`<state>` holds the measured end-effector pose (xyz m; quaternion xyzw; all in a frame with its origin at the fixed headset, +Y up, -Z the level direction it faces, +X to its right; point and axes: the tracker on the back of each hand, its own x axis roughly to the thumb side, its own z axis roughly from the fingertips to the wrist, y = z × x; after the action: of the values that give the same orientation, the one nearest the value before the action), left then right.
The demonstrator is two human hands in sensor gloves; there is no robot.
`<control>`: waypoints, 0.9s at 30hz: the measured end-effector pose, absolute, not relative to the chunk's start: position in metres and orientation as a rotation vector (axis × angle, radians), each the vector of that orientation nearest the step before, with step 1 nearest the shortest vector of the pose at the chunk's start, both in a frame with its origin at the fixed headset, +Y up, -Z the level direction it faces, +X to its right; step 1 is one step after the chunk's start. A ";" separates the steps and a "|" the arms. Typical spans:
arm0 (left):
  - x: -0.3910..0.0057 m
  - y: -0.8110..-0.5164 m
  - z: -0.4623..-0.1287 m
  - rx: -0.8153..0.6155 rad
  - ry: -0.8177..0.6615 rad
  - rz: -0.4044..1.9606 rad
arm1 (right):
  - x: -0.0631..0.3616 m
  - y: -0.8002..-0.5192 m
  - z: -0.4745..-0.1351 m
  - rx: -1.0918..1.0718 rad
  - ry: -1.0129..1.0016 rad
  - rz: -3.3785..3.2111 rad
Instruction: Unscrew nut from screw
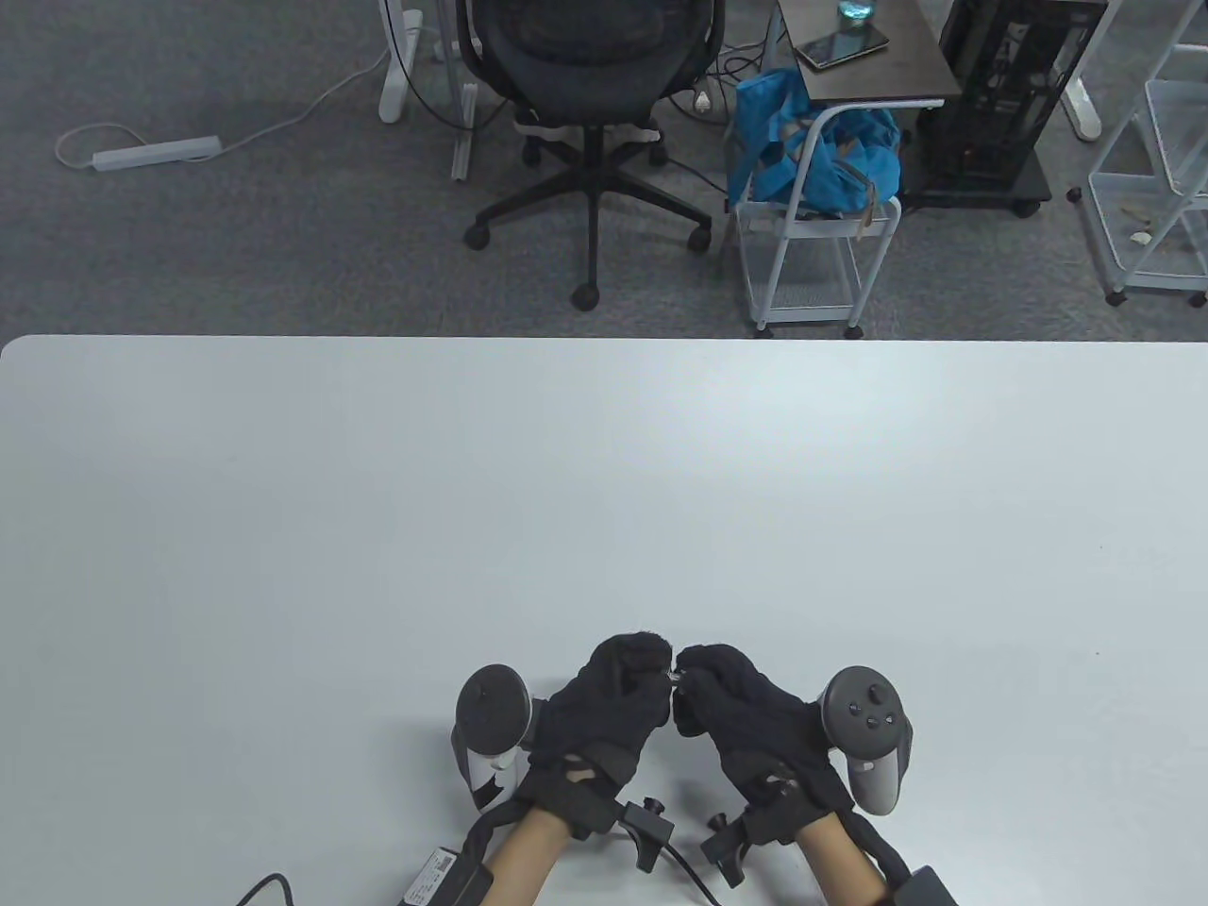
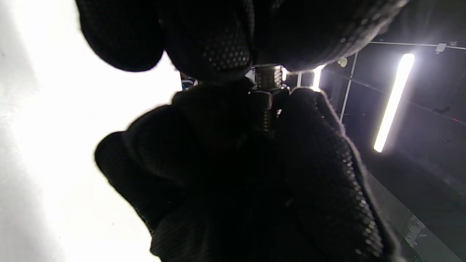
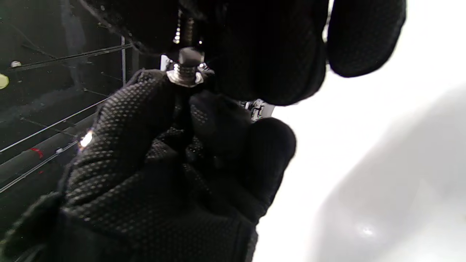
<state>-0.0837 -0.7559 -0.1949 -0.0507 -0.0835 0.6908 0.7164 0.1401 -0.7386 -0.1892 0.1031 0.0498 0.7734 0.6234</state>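
I have my left hand (image 1: 604,703) pinching the screw (image 2: 268,76) to keep it from turning while my right hand (image 1: 731,703) pinches what looks like the nut (image 2: 261,100), both raised just above the table (image 1: 283,519).

Gloved fingers (image 2: 218,43) are covering the screw's (image 2: 268,77) upper end in the left wrist view. In the table view, the nut (image 1: 676,676) is showing only as a tiny glint between fingertips.
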 end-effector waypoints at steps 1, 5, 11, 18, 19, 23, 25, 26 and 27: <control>-0.083 -0.756 -0.195 -0.107 -0.194 1.522 | 0.141 -0.738 -0.189 0.240 0.108 1.769; -0.082 -0.756 -0.195 -0.118 -0.216 1.513 | 0.142 -0.735 -0.189 0.253 0.066 1.740; -0.085 -0.757 -0.196 -0.132 -0.171 1.544 | 0.142 -0.731 -0.189 0.310 0.118 1.741; -0.082 -0.756 -0.195 -0.125 -0.197 1.517 | 0.144 -0.740 -0.188 0.184 0.118 1.796; -0.082 -0.756 -0.195 -0.120 -0.195 1.516 | 0.143 -0.741 -0.189 0.192 0.127 1.809; -0.083 -0.757 -0.195 -0.102 -0.191 1.530 | 0.141 -0.738 -0.190 0.242 0.143 1.763; -0.083 -0.758 -0.195 -0.105 -0.195 1.525 | 0.141 -0.736 -0.190 0.275 0.125 1.766; -0.083 -0.759 -0.196 -0.119 -0.203 1.526 | 0.142 -0.734 -0.190 0.285 0.107 1.766; -0.083 -0.760 -0.196 -0.125 -0.207 1.524 | 0.142 -0.733 -0.190 0.286 0.092 1.768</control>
<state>-0.0833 -0.7599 -0.1960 -0.0565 -0.0936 0.6887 0.7167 0.1417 -0.7330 -0.1899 0.1244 0.0400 0.7704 0.6241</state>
